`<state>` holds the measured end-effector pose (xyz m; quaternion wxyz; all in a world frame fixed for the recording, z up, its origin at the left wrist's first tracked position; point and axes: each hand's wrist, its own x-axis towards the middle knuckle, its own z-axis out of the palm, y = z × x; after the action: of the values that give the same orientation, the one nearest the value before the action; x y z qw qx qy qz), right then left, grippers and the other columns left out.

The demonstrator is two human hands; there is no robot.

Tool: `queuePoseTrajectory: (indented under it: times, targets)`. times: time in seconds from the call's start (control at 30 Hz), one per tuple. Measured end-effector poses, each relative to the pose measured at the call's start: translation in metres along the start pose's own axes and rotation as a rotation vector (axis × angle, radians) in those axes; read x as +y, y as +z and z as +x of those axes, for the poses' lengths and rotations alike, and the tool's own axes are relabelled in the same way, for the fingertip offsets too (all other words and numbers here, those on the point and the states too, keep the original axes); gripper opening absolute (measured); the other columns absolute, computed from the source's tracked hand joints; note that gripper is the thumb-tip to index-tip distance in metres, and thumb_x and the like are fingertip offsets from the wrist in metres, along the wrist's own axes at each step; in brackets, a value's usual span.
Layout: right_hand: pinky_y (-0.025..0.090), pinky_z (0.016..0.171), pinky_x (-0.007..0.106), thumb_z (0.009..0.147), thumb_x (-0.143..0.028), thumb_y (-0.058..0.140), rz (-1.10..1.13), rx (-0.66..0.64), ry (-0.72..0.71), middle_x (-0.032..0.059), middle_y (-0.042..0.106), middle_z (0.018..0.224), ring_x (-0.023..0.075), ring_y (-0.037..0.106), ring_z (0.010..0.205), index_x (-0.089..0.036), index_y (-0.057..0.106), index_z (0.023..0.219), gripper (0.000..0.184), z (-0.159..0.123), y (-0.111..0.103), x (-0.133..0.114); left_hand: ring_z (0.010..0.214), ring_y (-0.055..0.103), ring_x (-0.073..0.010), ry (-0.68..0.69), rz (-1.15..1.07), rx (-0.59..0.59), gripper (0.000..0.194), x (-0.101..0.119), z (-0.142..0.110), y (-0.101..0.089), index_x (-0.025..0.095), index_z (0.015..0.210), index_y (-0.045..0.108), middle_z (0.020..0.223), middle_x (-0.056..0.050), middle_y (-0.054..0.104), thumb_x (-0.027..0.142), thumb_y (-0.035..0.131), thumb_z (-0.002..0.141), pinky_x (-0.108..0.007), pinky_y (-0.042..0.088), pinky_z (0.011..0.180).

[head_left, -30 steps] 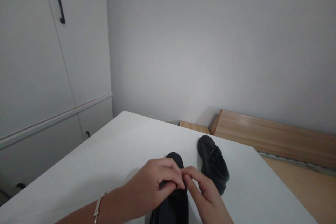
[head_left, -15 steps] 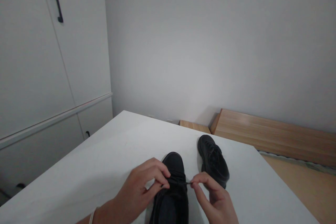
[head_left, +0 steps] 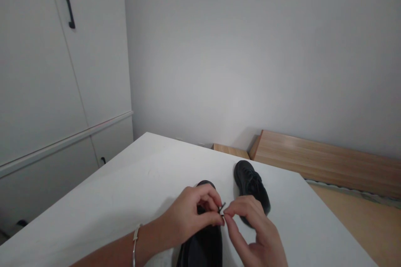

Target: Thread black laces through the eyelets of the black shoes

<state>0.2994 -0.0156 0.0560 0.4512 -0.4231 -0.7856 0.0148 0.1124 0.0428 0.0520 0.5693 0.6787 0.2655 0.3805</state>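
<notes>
A black lace-up shoe [head_left: 203, 246] lies on the white table, its toe pointing away from me and its middle covered by my left hand [head_left: 196, 215]. Thumb and fingers of that hand pinch a dark shoelace [head_left: 222, 207] at the shoe's right side. My right hand [head_left: 252, 227] meets it there, thumb and forefinger closed on the same lace close to the left fingertips. Farther back to the right rests a second black shoe [head_left: 249, 179], its laces in place, just beyond my right hand.
The white table [head_left: 125, 183] narrows to a far corner near a grey wall. White cabinets [head_left: 103, 71] with dark handles stand on the left. Wooden furniture [head_left: 313, 154] lies past the table's right edge.
My left hand has moved right across the shoe, up to my right fingers. The lace end now sticks up between both hands. My right hand has stayed nearly in place.
</notes>
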Motion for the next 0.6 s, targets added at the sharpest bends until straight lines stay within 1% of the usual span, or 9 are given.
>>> queuePoseTrajectory:
  times: [0.07, 0.1, 0.23, 0.27, 0.33, 0.4, 0.47, 0.6]
  targets:
    - [0.052, 0.072, 0.028, 0.092, -0.009, 0.062, -0.018, -0.031, -0.049, 0.0002, 0.068, 0.083, 0.0182, 0.065, 0.079, -0.025, 0.062, 0.093, 0.016, 0.007, 0.002, -0.005, 0.067, 0.058, -0.0158, 0.024, 0.063, -0.023, 0.008, 0.004, 0.004, 0.002, 0.015, 0.079, 0.07, 0.069, 0.0, 0.067, 0.022, 0.073, 0.077, -0.025, 0.043, 0.064]
    - [0.052, 0.073, 0.029, 0.093, -0.009, 0.062, -0.01, -0.029, -0.049, 0.0008, 0.068, 0.085, 0.0185, 0.066, 0.081, -0.025, 0.062, 0.095, 0.016, 0.008, 0.003, -0.005, 0.068, 0.058, -0.0161, 0.032, 0.085, -0.019, 0.008, 0.005, 0.004, 0.001, 0.014, 0.077, 0.072, 0.07, -0.001, 0.068, 0.022, 0.072, 0.078, -0.025, 0.043, 0.065]
    - [0.056, 0.082, 0.026, 0.096, -0.016, 0.064, 0.066, -0.014, 0.019, 0.0038, 0.068, 0.101, 0.0188, 0.068, 0.095, -0.027, 0.066, 0.109, 0.017, 0.002, 0.007, 0.002, 0.071, 0.06, -0.0173, 0.027, 0.122, 0.021, 0.015, 0.005, 0.001, -0.002, 0.014, 0.078, 0.076, 0.072, -0.003, 0.07, 0.027, 0.071, 0.083, -0.025, 0.044, 0.065]
    - [0.056, 0.082, 0.024, 0.096, -0.017, 0.065, 0.084, -0.025, 0.041, 0.0033, 0.069, 0.102, 0.018, 0.069, 0.095, -0.028, 0.066, 0.111, 0.018, 0.0, 0.008, 0.004, 0.071, 0.061, -0.0175, 0.021, 0.12, 0.026, 0.016, 0.005, 0.0, -0.002, 0.014, 0.078, 0.076, 0.072, -0.003, 0.071, 0.027, 0.07, 0.083, -0.025, 0.044, 0.065]
    - [0.056, 0.079, 0.021, 0.097, -0.016, 0.065, 0.102, -0.042, 0.063, 0.0011, 0.069, 0.097, 0.0155, 0.07, 0.089, -0.028, 0.066, 0.109, 0.017, -0.003, 0.009, 0.006, 0.069, 0.063, -0.0176, 0.006, 0.105, 0.022, 0.017, 0.006, -0.001, -0.002, 0.013, 0.077, 0.075, 0.071, -0.004, 0.073, 0.028, 0.07, 0.084, -0.025, 0.046, 0.065]
    - [0.056, 0.077, 0.02, 0.097, -0.013, 0.062, 0.067, -0.045, 0.044, 0.0003, 0.069, 0.093, 0.0142, 0.07, 0.085, -0.027, 0.066, 0.105, 0.016, -0.006, 0.009, 0.007, 0.07, 0.066, -0.0181, -0.004, 0.087, 0.012, 0.019, 0.005, -0.002, -0.002, 0.014, 0.078, 0.075, 0.072, -0.005, 0.075, 0.03, 0.07, 0.085, -0.026, 0.048, 0.068]
    - [0.056, 0.078, 0.02, 0.098, -0.012, 0.059, -0.006, -0.031, 0.007, 0.0013, 0.07, 0.093, 0.0147, 0.071, 0.086, -0.026, 0.065, 0.102, 0.016, -0.009, 0.008, 0.008, 0.072, 0.067, -0.0187, -0.013, 0.076, 0.011, 0.021, 0.002, -0.004, -0.003, 0.014, 0.079, 0.073, 0.073, -0.006, 0.076, 0.033, 0.069, 0.087, -0.027, 0.049, 0.072]
    - [0.057, 0.078, 0.021, 0.099, -0.015, 0.055, -0.143, 0.059, 0.006, 0.0025, 0.069, 0.09, 0.0161, 0.071, 0.084, -0.025, 0.06, 0.101, 0.012, -0.022, 0.001, 0.015, 0.075, 0.07, -0.0203, -0.074, 0.034, -0.018, 0.027, -0.009, -0.007, -0.007, 0.015, 0.08, 0.066, 0.077, -0.008, 0.077, 0.041, 0.067, 0.089, -0.029, 0.05, 0.073]
